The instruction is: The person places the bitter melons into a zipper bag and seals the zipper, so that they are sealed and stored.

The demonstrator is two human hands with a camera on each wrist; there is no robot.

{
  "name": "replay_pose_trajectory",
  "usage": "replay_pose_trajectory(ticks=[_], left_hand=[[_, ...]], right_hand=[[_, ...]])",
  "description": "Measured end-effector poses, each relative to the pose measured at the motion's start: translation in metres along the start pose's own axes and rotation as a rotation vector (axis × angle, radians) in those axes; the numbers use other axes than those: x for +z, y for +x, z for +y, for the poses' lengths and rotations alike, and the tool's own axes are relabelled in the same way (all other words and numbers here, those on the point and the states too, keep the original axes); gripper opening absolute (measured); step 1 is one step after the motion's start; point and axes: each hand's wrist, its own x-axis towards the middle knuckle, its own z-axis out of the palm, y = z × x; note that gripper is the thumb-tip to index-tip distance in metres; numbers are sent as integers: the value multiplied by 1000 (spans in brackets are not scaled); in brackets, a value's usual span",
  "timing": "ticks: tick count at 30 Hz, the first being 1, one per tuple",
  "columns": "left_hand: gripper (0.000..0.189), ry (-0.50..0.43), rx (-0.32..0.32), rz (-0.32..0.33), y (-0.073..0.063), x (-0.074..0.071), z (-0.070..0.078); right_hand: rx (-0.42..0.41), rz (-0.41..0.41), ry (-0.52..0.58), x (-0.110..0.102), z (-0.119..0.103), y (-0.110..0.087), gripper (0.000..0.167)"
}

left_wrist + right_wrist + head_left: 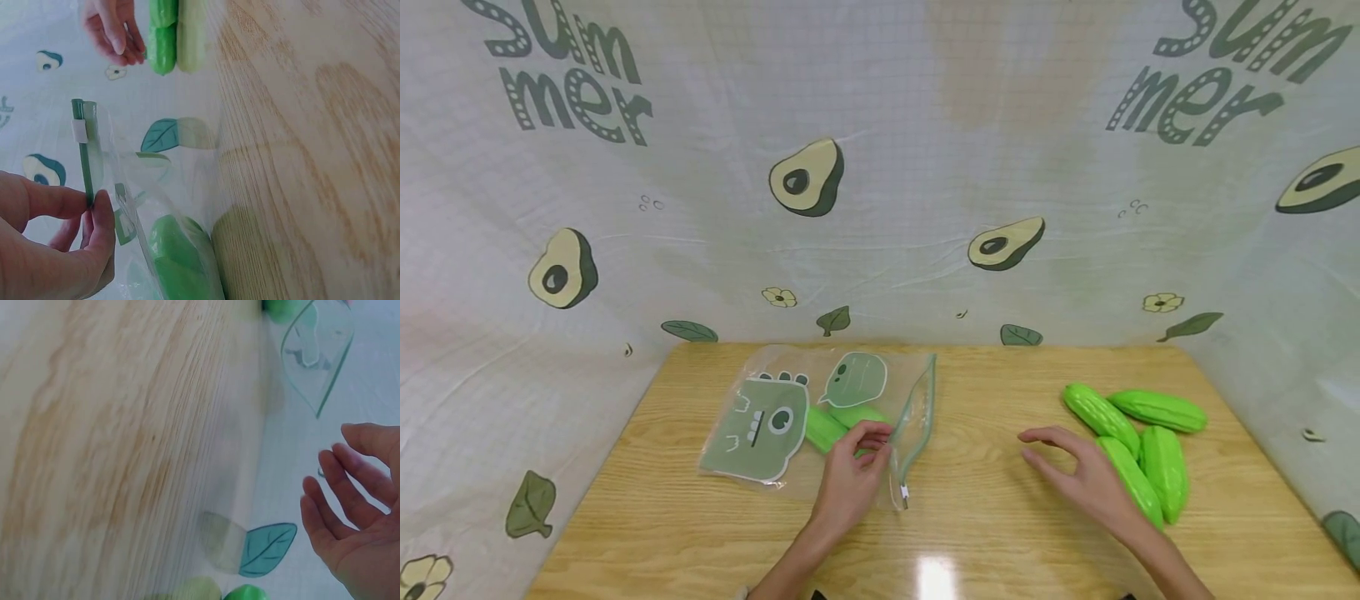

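Observation:
A clear zip bag (756,437) with a green monster print lies on the table, its green-edged mouth standing open to the right. Inside it are green ridged vegetables (823,429), like bitter melons or cucumbers, partly hidden by print and hand. My left hand (852,477) pinches the bag's edge at the mouth; the left wrist view shows thumb and finger on the green zip strip, below the white slider (80,131). Between the bag and several more green vegetables (1165,475) hovers my right hand (1082,473), holding nothing, its fingers relaxed and apart from the thumb (369,439).
The wooden table (985,517) carries the bag at left and the loose vegetables at right, some touching each other. A white cloth (902,208) printed with avocados and leaves rises behind the table and along both sides.

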Motion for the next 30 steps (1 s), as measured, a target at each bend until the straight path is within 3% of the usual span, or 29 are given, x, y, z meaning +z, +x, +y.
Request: replay_pose_trajectory(ticks=[17, 30], left_hand=[[19, 8, -15, -3, 0, 0, -2], [19, 0, -15, -5, 0, 1, -1]], right_hand=[[-9, 83, -1, -20, 15, -16, 26], [-125, 184, -17, -37, 37, -29, 41]])
